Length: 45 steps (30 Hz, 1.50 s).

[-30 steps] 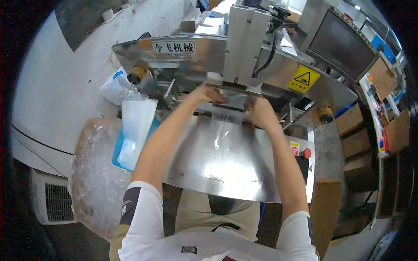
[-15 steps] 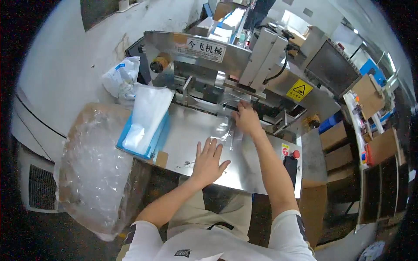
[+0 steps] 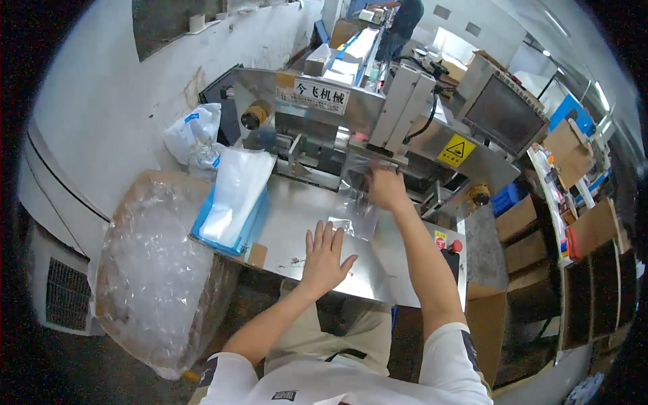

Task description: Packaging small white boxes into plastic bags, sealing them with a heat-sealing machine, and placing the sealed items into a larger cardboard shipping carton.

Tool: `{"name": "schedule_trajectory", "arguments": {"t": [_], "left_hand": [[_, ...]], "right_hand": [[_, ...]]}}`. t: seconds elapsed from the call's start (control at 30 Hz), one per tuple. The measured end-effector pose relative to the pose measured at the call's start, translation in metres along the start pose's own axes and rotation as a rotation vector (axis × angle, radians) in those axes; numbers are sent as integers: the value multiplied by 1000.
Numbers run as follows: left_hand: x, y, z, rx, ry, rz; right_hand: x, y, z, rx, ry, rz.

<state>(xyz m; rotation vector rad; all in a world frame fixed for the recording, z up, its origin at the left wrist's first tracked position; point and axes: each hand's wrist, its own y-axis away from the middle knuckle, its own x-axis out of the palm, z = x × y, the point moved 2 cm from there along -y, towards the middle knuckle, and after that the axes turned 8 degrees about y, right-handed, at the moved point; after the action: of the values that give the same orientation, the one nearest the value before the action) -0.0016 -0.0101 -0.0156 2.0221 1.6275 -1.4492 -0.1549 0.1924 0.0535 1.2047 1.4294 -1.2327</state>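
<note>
A clear plastic bag [image 3: 358, 217] lies on the steel worktop [image 3: 290, 202] of a metal machine [image 3: 378, 111], its far end reaching in under the front of the machine. My right hand [image 3: 387, 188] is at the far right side of this bag, with its fingers curled down and closed on the film; the fingertips are partly hidden. Near the front edge of the worktop, my left hand [image 3: 324, 262] rests flat with its fingers spread and holds nothing. Its fingertips are close to the near end of the bag.
Left of the worktop, a blue box [image 3: 251, 233] holds white plastic bags [image 3: 236, 185]. A carton lined with clear plastic [image 3: 145, 256] stands beside it. A red button [image 3: 455, 246] is at the front right. A monitor [image 3: 505, 118] stands behind. Another person [image 3: 405, 23] is far back.
My right hand's fingers have curled in more, and the near end of the bag has shifted slightly toward me and to the right. My left hand stays spread near the front edge.
</note>
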Motion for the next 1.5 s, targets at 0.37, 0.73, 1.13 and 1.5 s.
{"name": "schedule_trajectory", "arguments": {"t": [0.37,0.73,1.13,1.5], "left_hand": [[-9,-3,7,-119,142,-163],[-6,2,19,-155,218,-215],[2,-4,16,-138,275,-196],[5,-102,51,-398,706,-121]], "right_hand": [[8,-22,-17,-28,24,125],[-43,98,-1,1,-532,-311],[-9,242,-13,322,-1143,-132],[48,133,-16,383,-1129,-160]]}}
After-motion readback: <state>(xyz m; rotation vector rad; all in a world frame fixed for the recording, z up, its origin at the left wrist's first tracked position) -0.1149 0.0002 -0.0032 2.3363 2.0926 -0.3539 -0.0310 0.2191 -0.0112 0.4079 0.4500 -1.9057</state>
